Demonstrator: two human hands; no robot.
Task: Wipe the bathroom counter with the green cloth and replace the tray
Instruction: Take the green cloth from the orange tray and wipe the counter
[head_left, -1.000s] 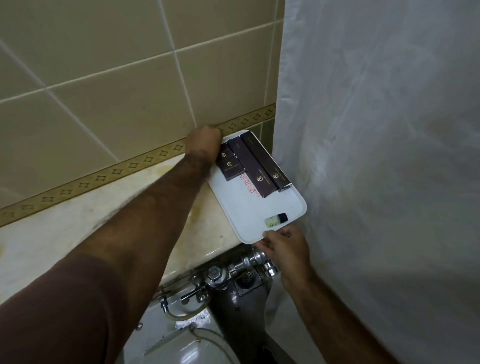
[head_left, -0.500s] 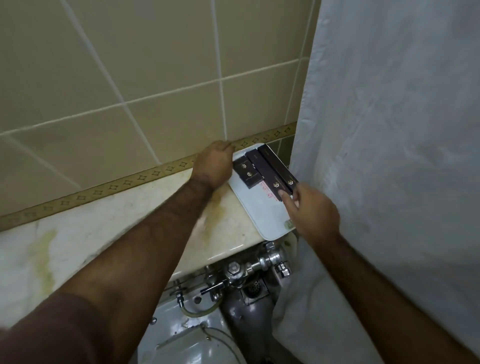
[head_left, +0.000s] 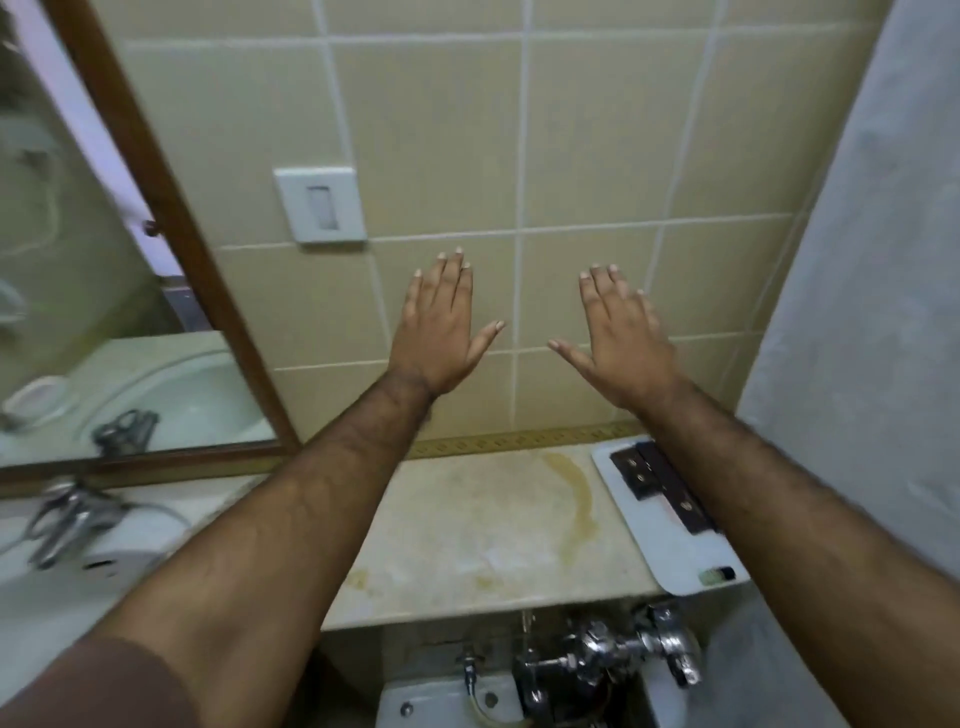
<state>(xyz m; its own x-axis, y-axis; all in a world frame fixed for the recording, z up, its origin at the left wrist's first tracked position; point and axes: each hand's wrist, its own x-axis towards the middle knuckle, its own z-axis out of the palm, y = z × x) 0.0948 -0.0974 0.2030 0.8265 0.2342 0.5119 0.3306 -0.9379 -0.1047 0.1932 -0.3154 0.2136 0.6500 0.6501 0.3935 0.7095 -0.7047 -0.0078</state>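
Nearest the camera, below the counter's (head_left: 467, 561) front edge, sits chrome plumbing (head_left: 613, 654). On the stained counter's right end lies the white tray (head_left: 654, 535), its near corner overhanging the edge, bare stone stretching to its left. Farther back, left hand (head_left: 436, 332) and right hand (head_left: 623, 343) hover apart before the tiled wall (head_left: 571, 156), fingers spread wide, holding nothing.

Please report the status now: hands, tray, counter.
Left hand and right hand open, raised, holding nothing. Tray sits on counter at right end, dark boxes on it. Green cloth not in view.
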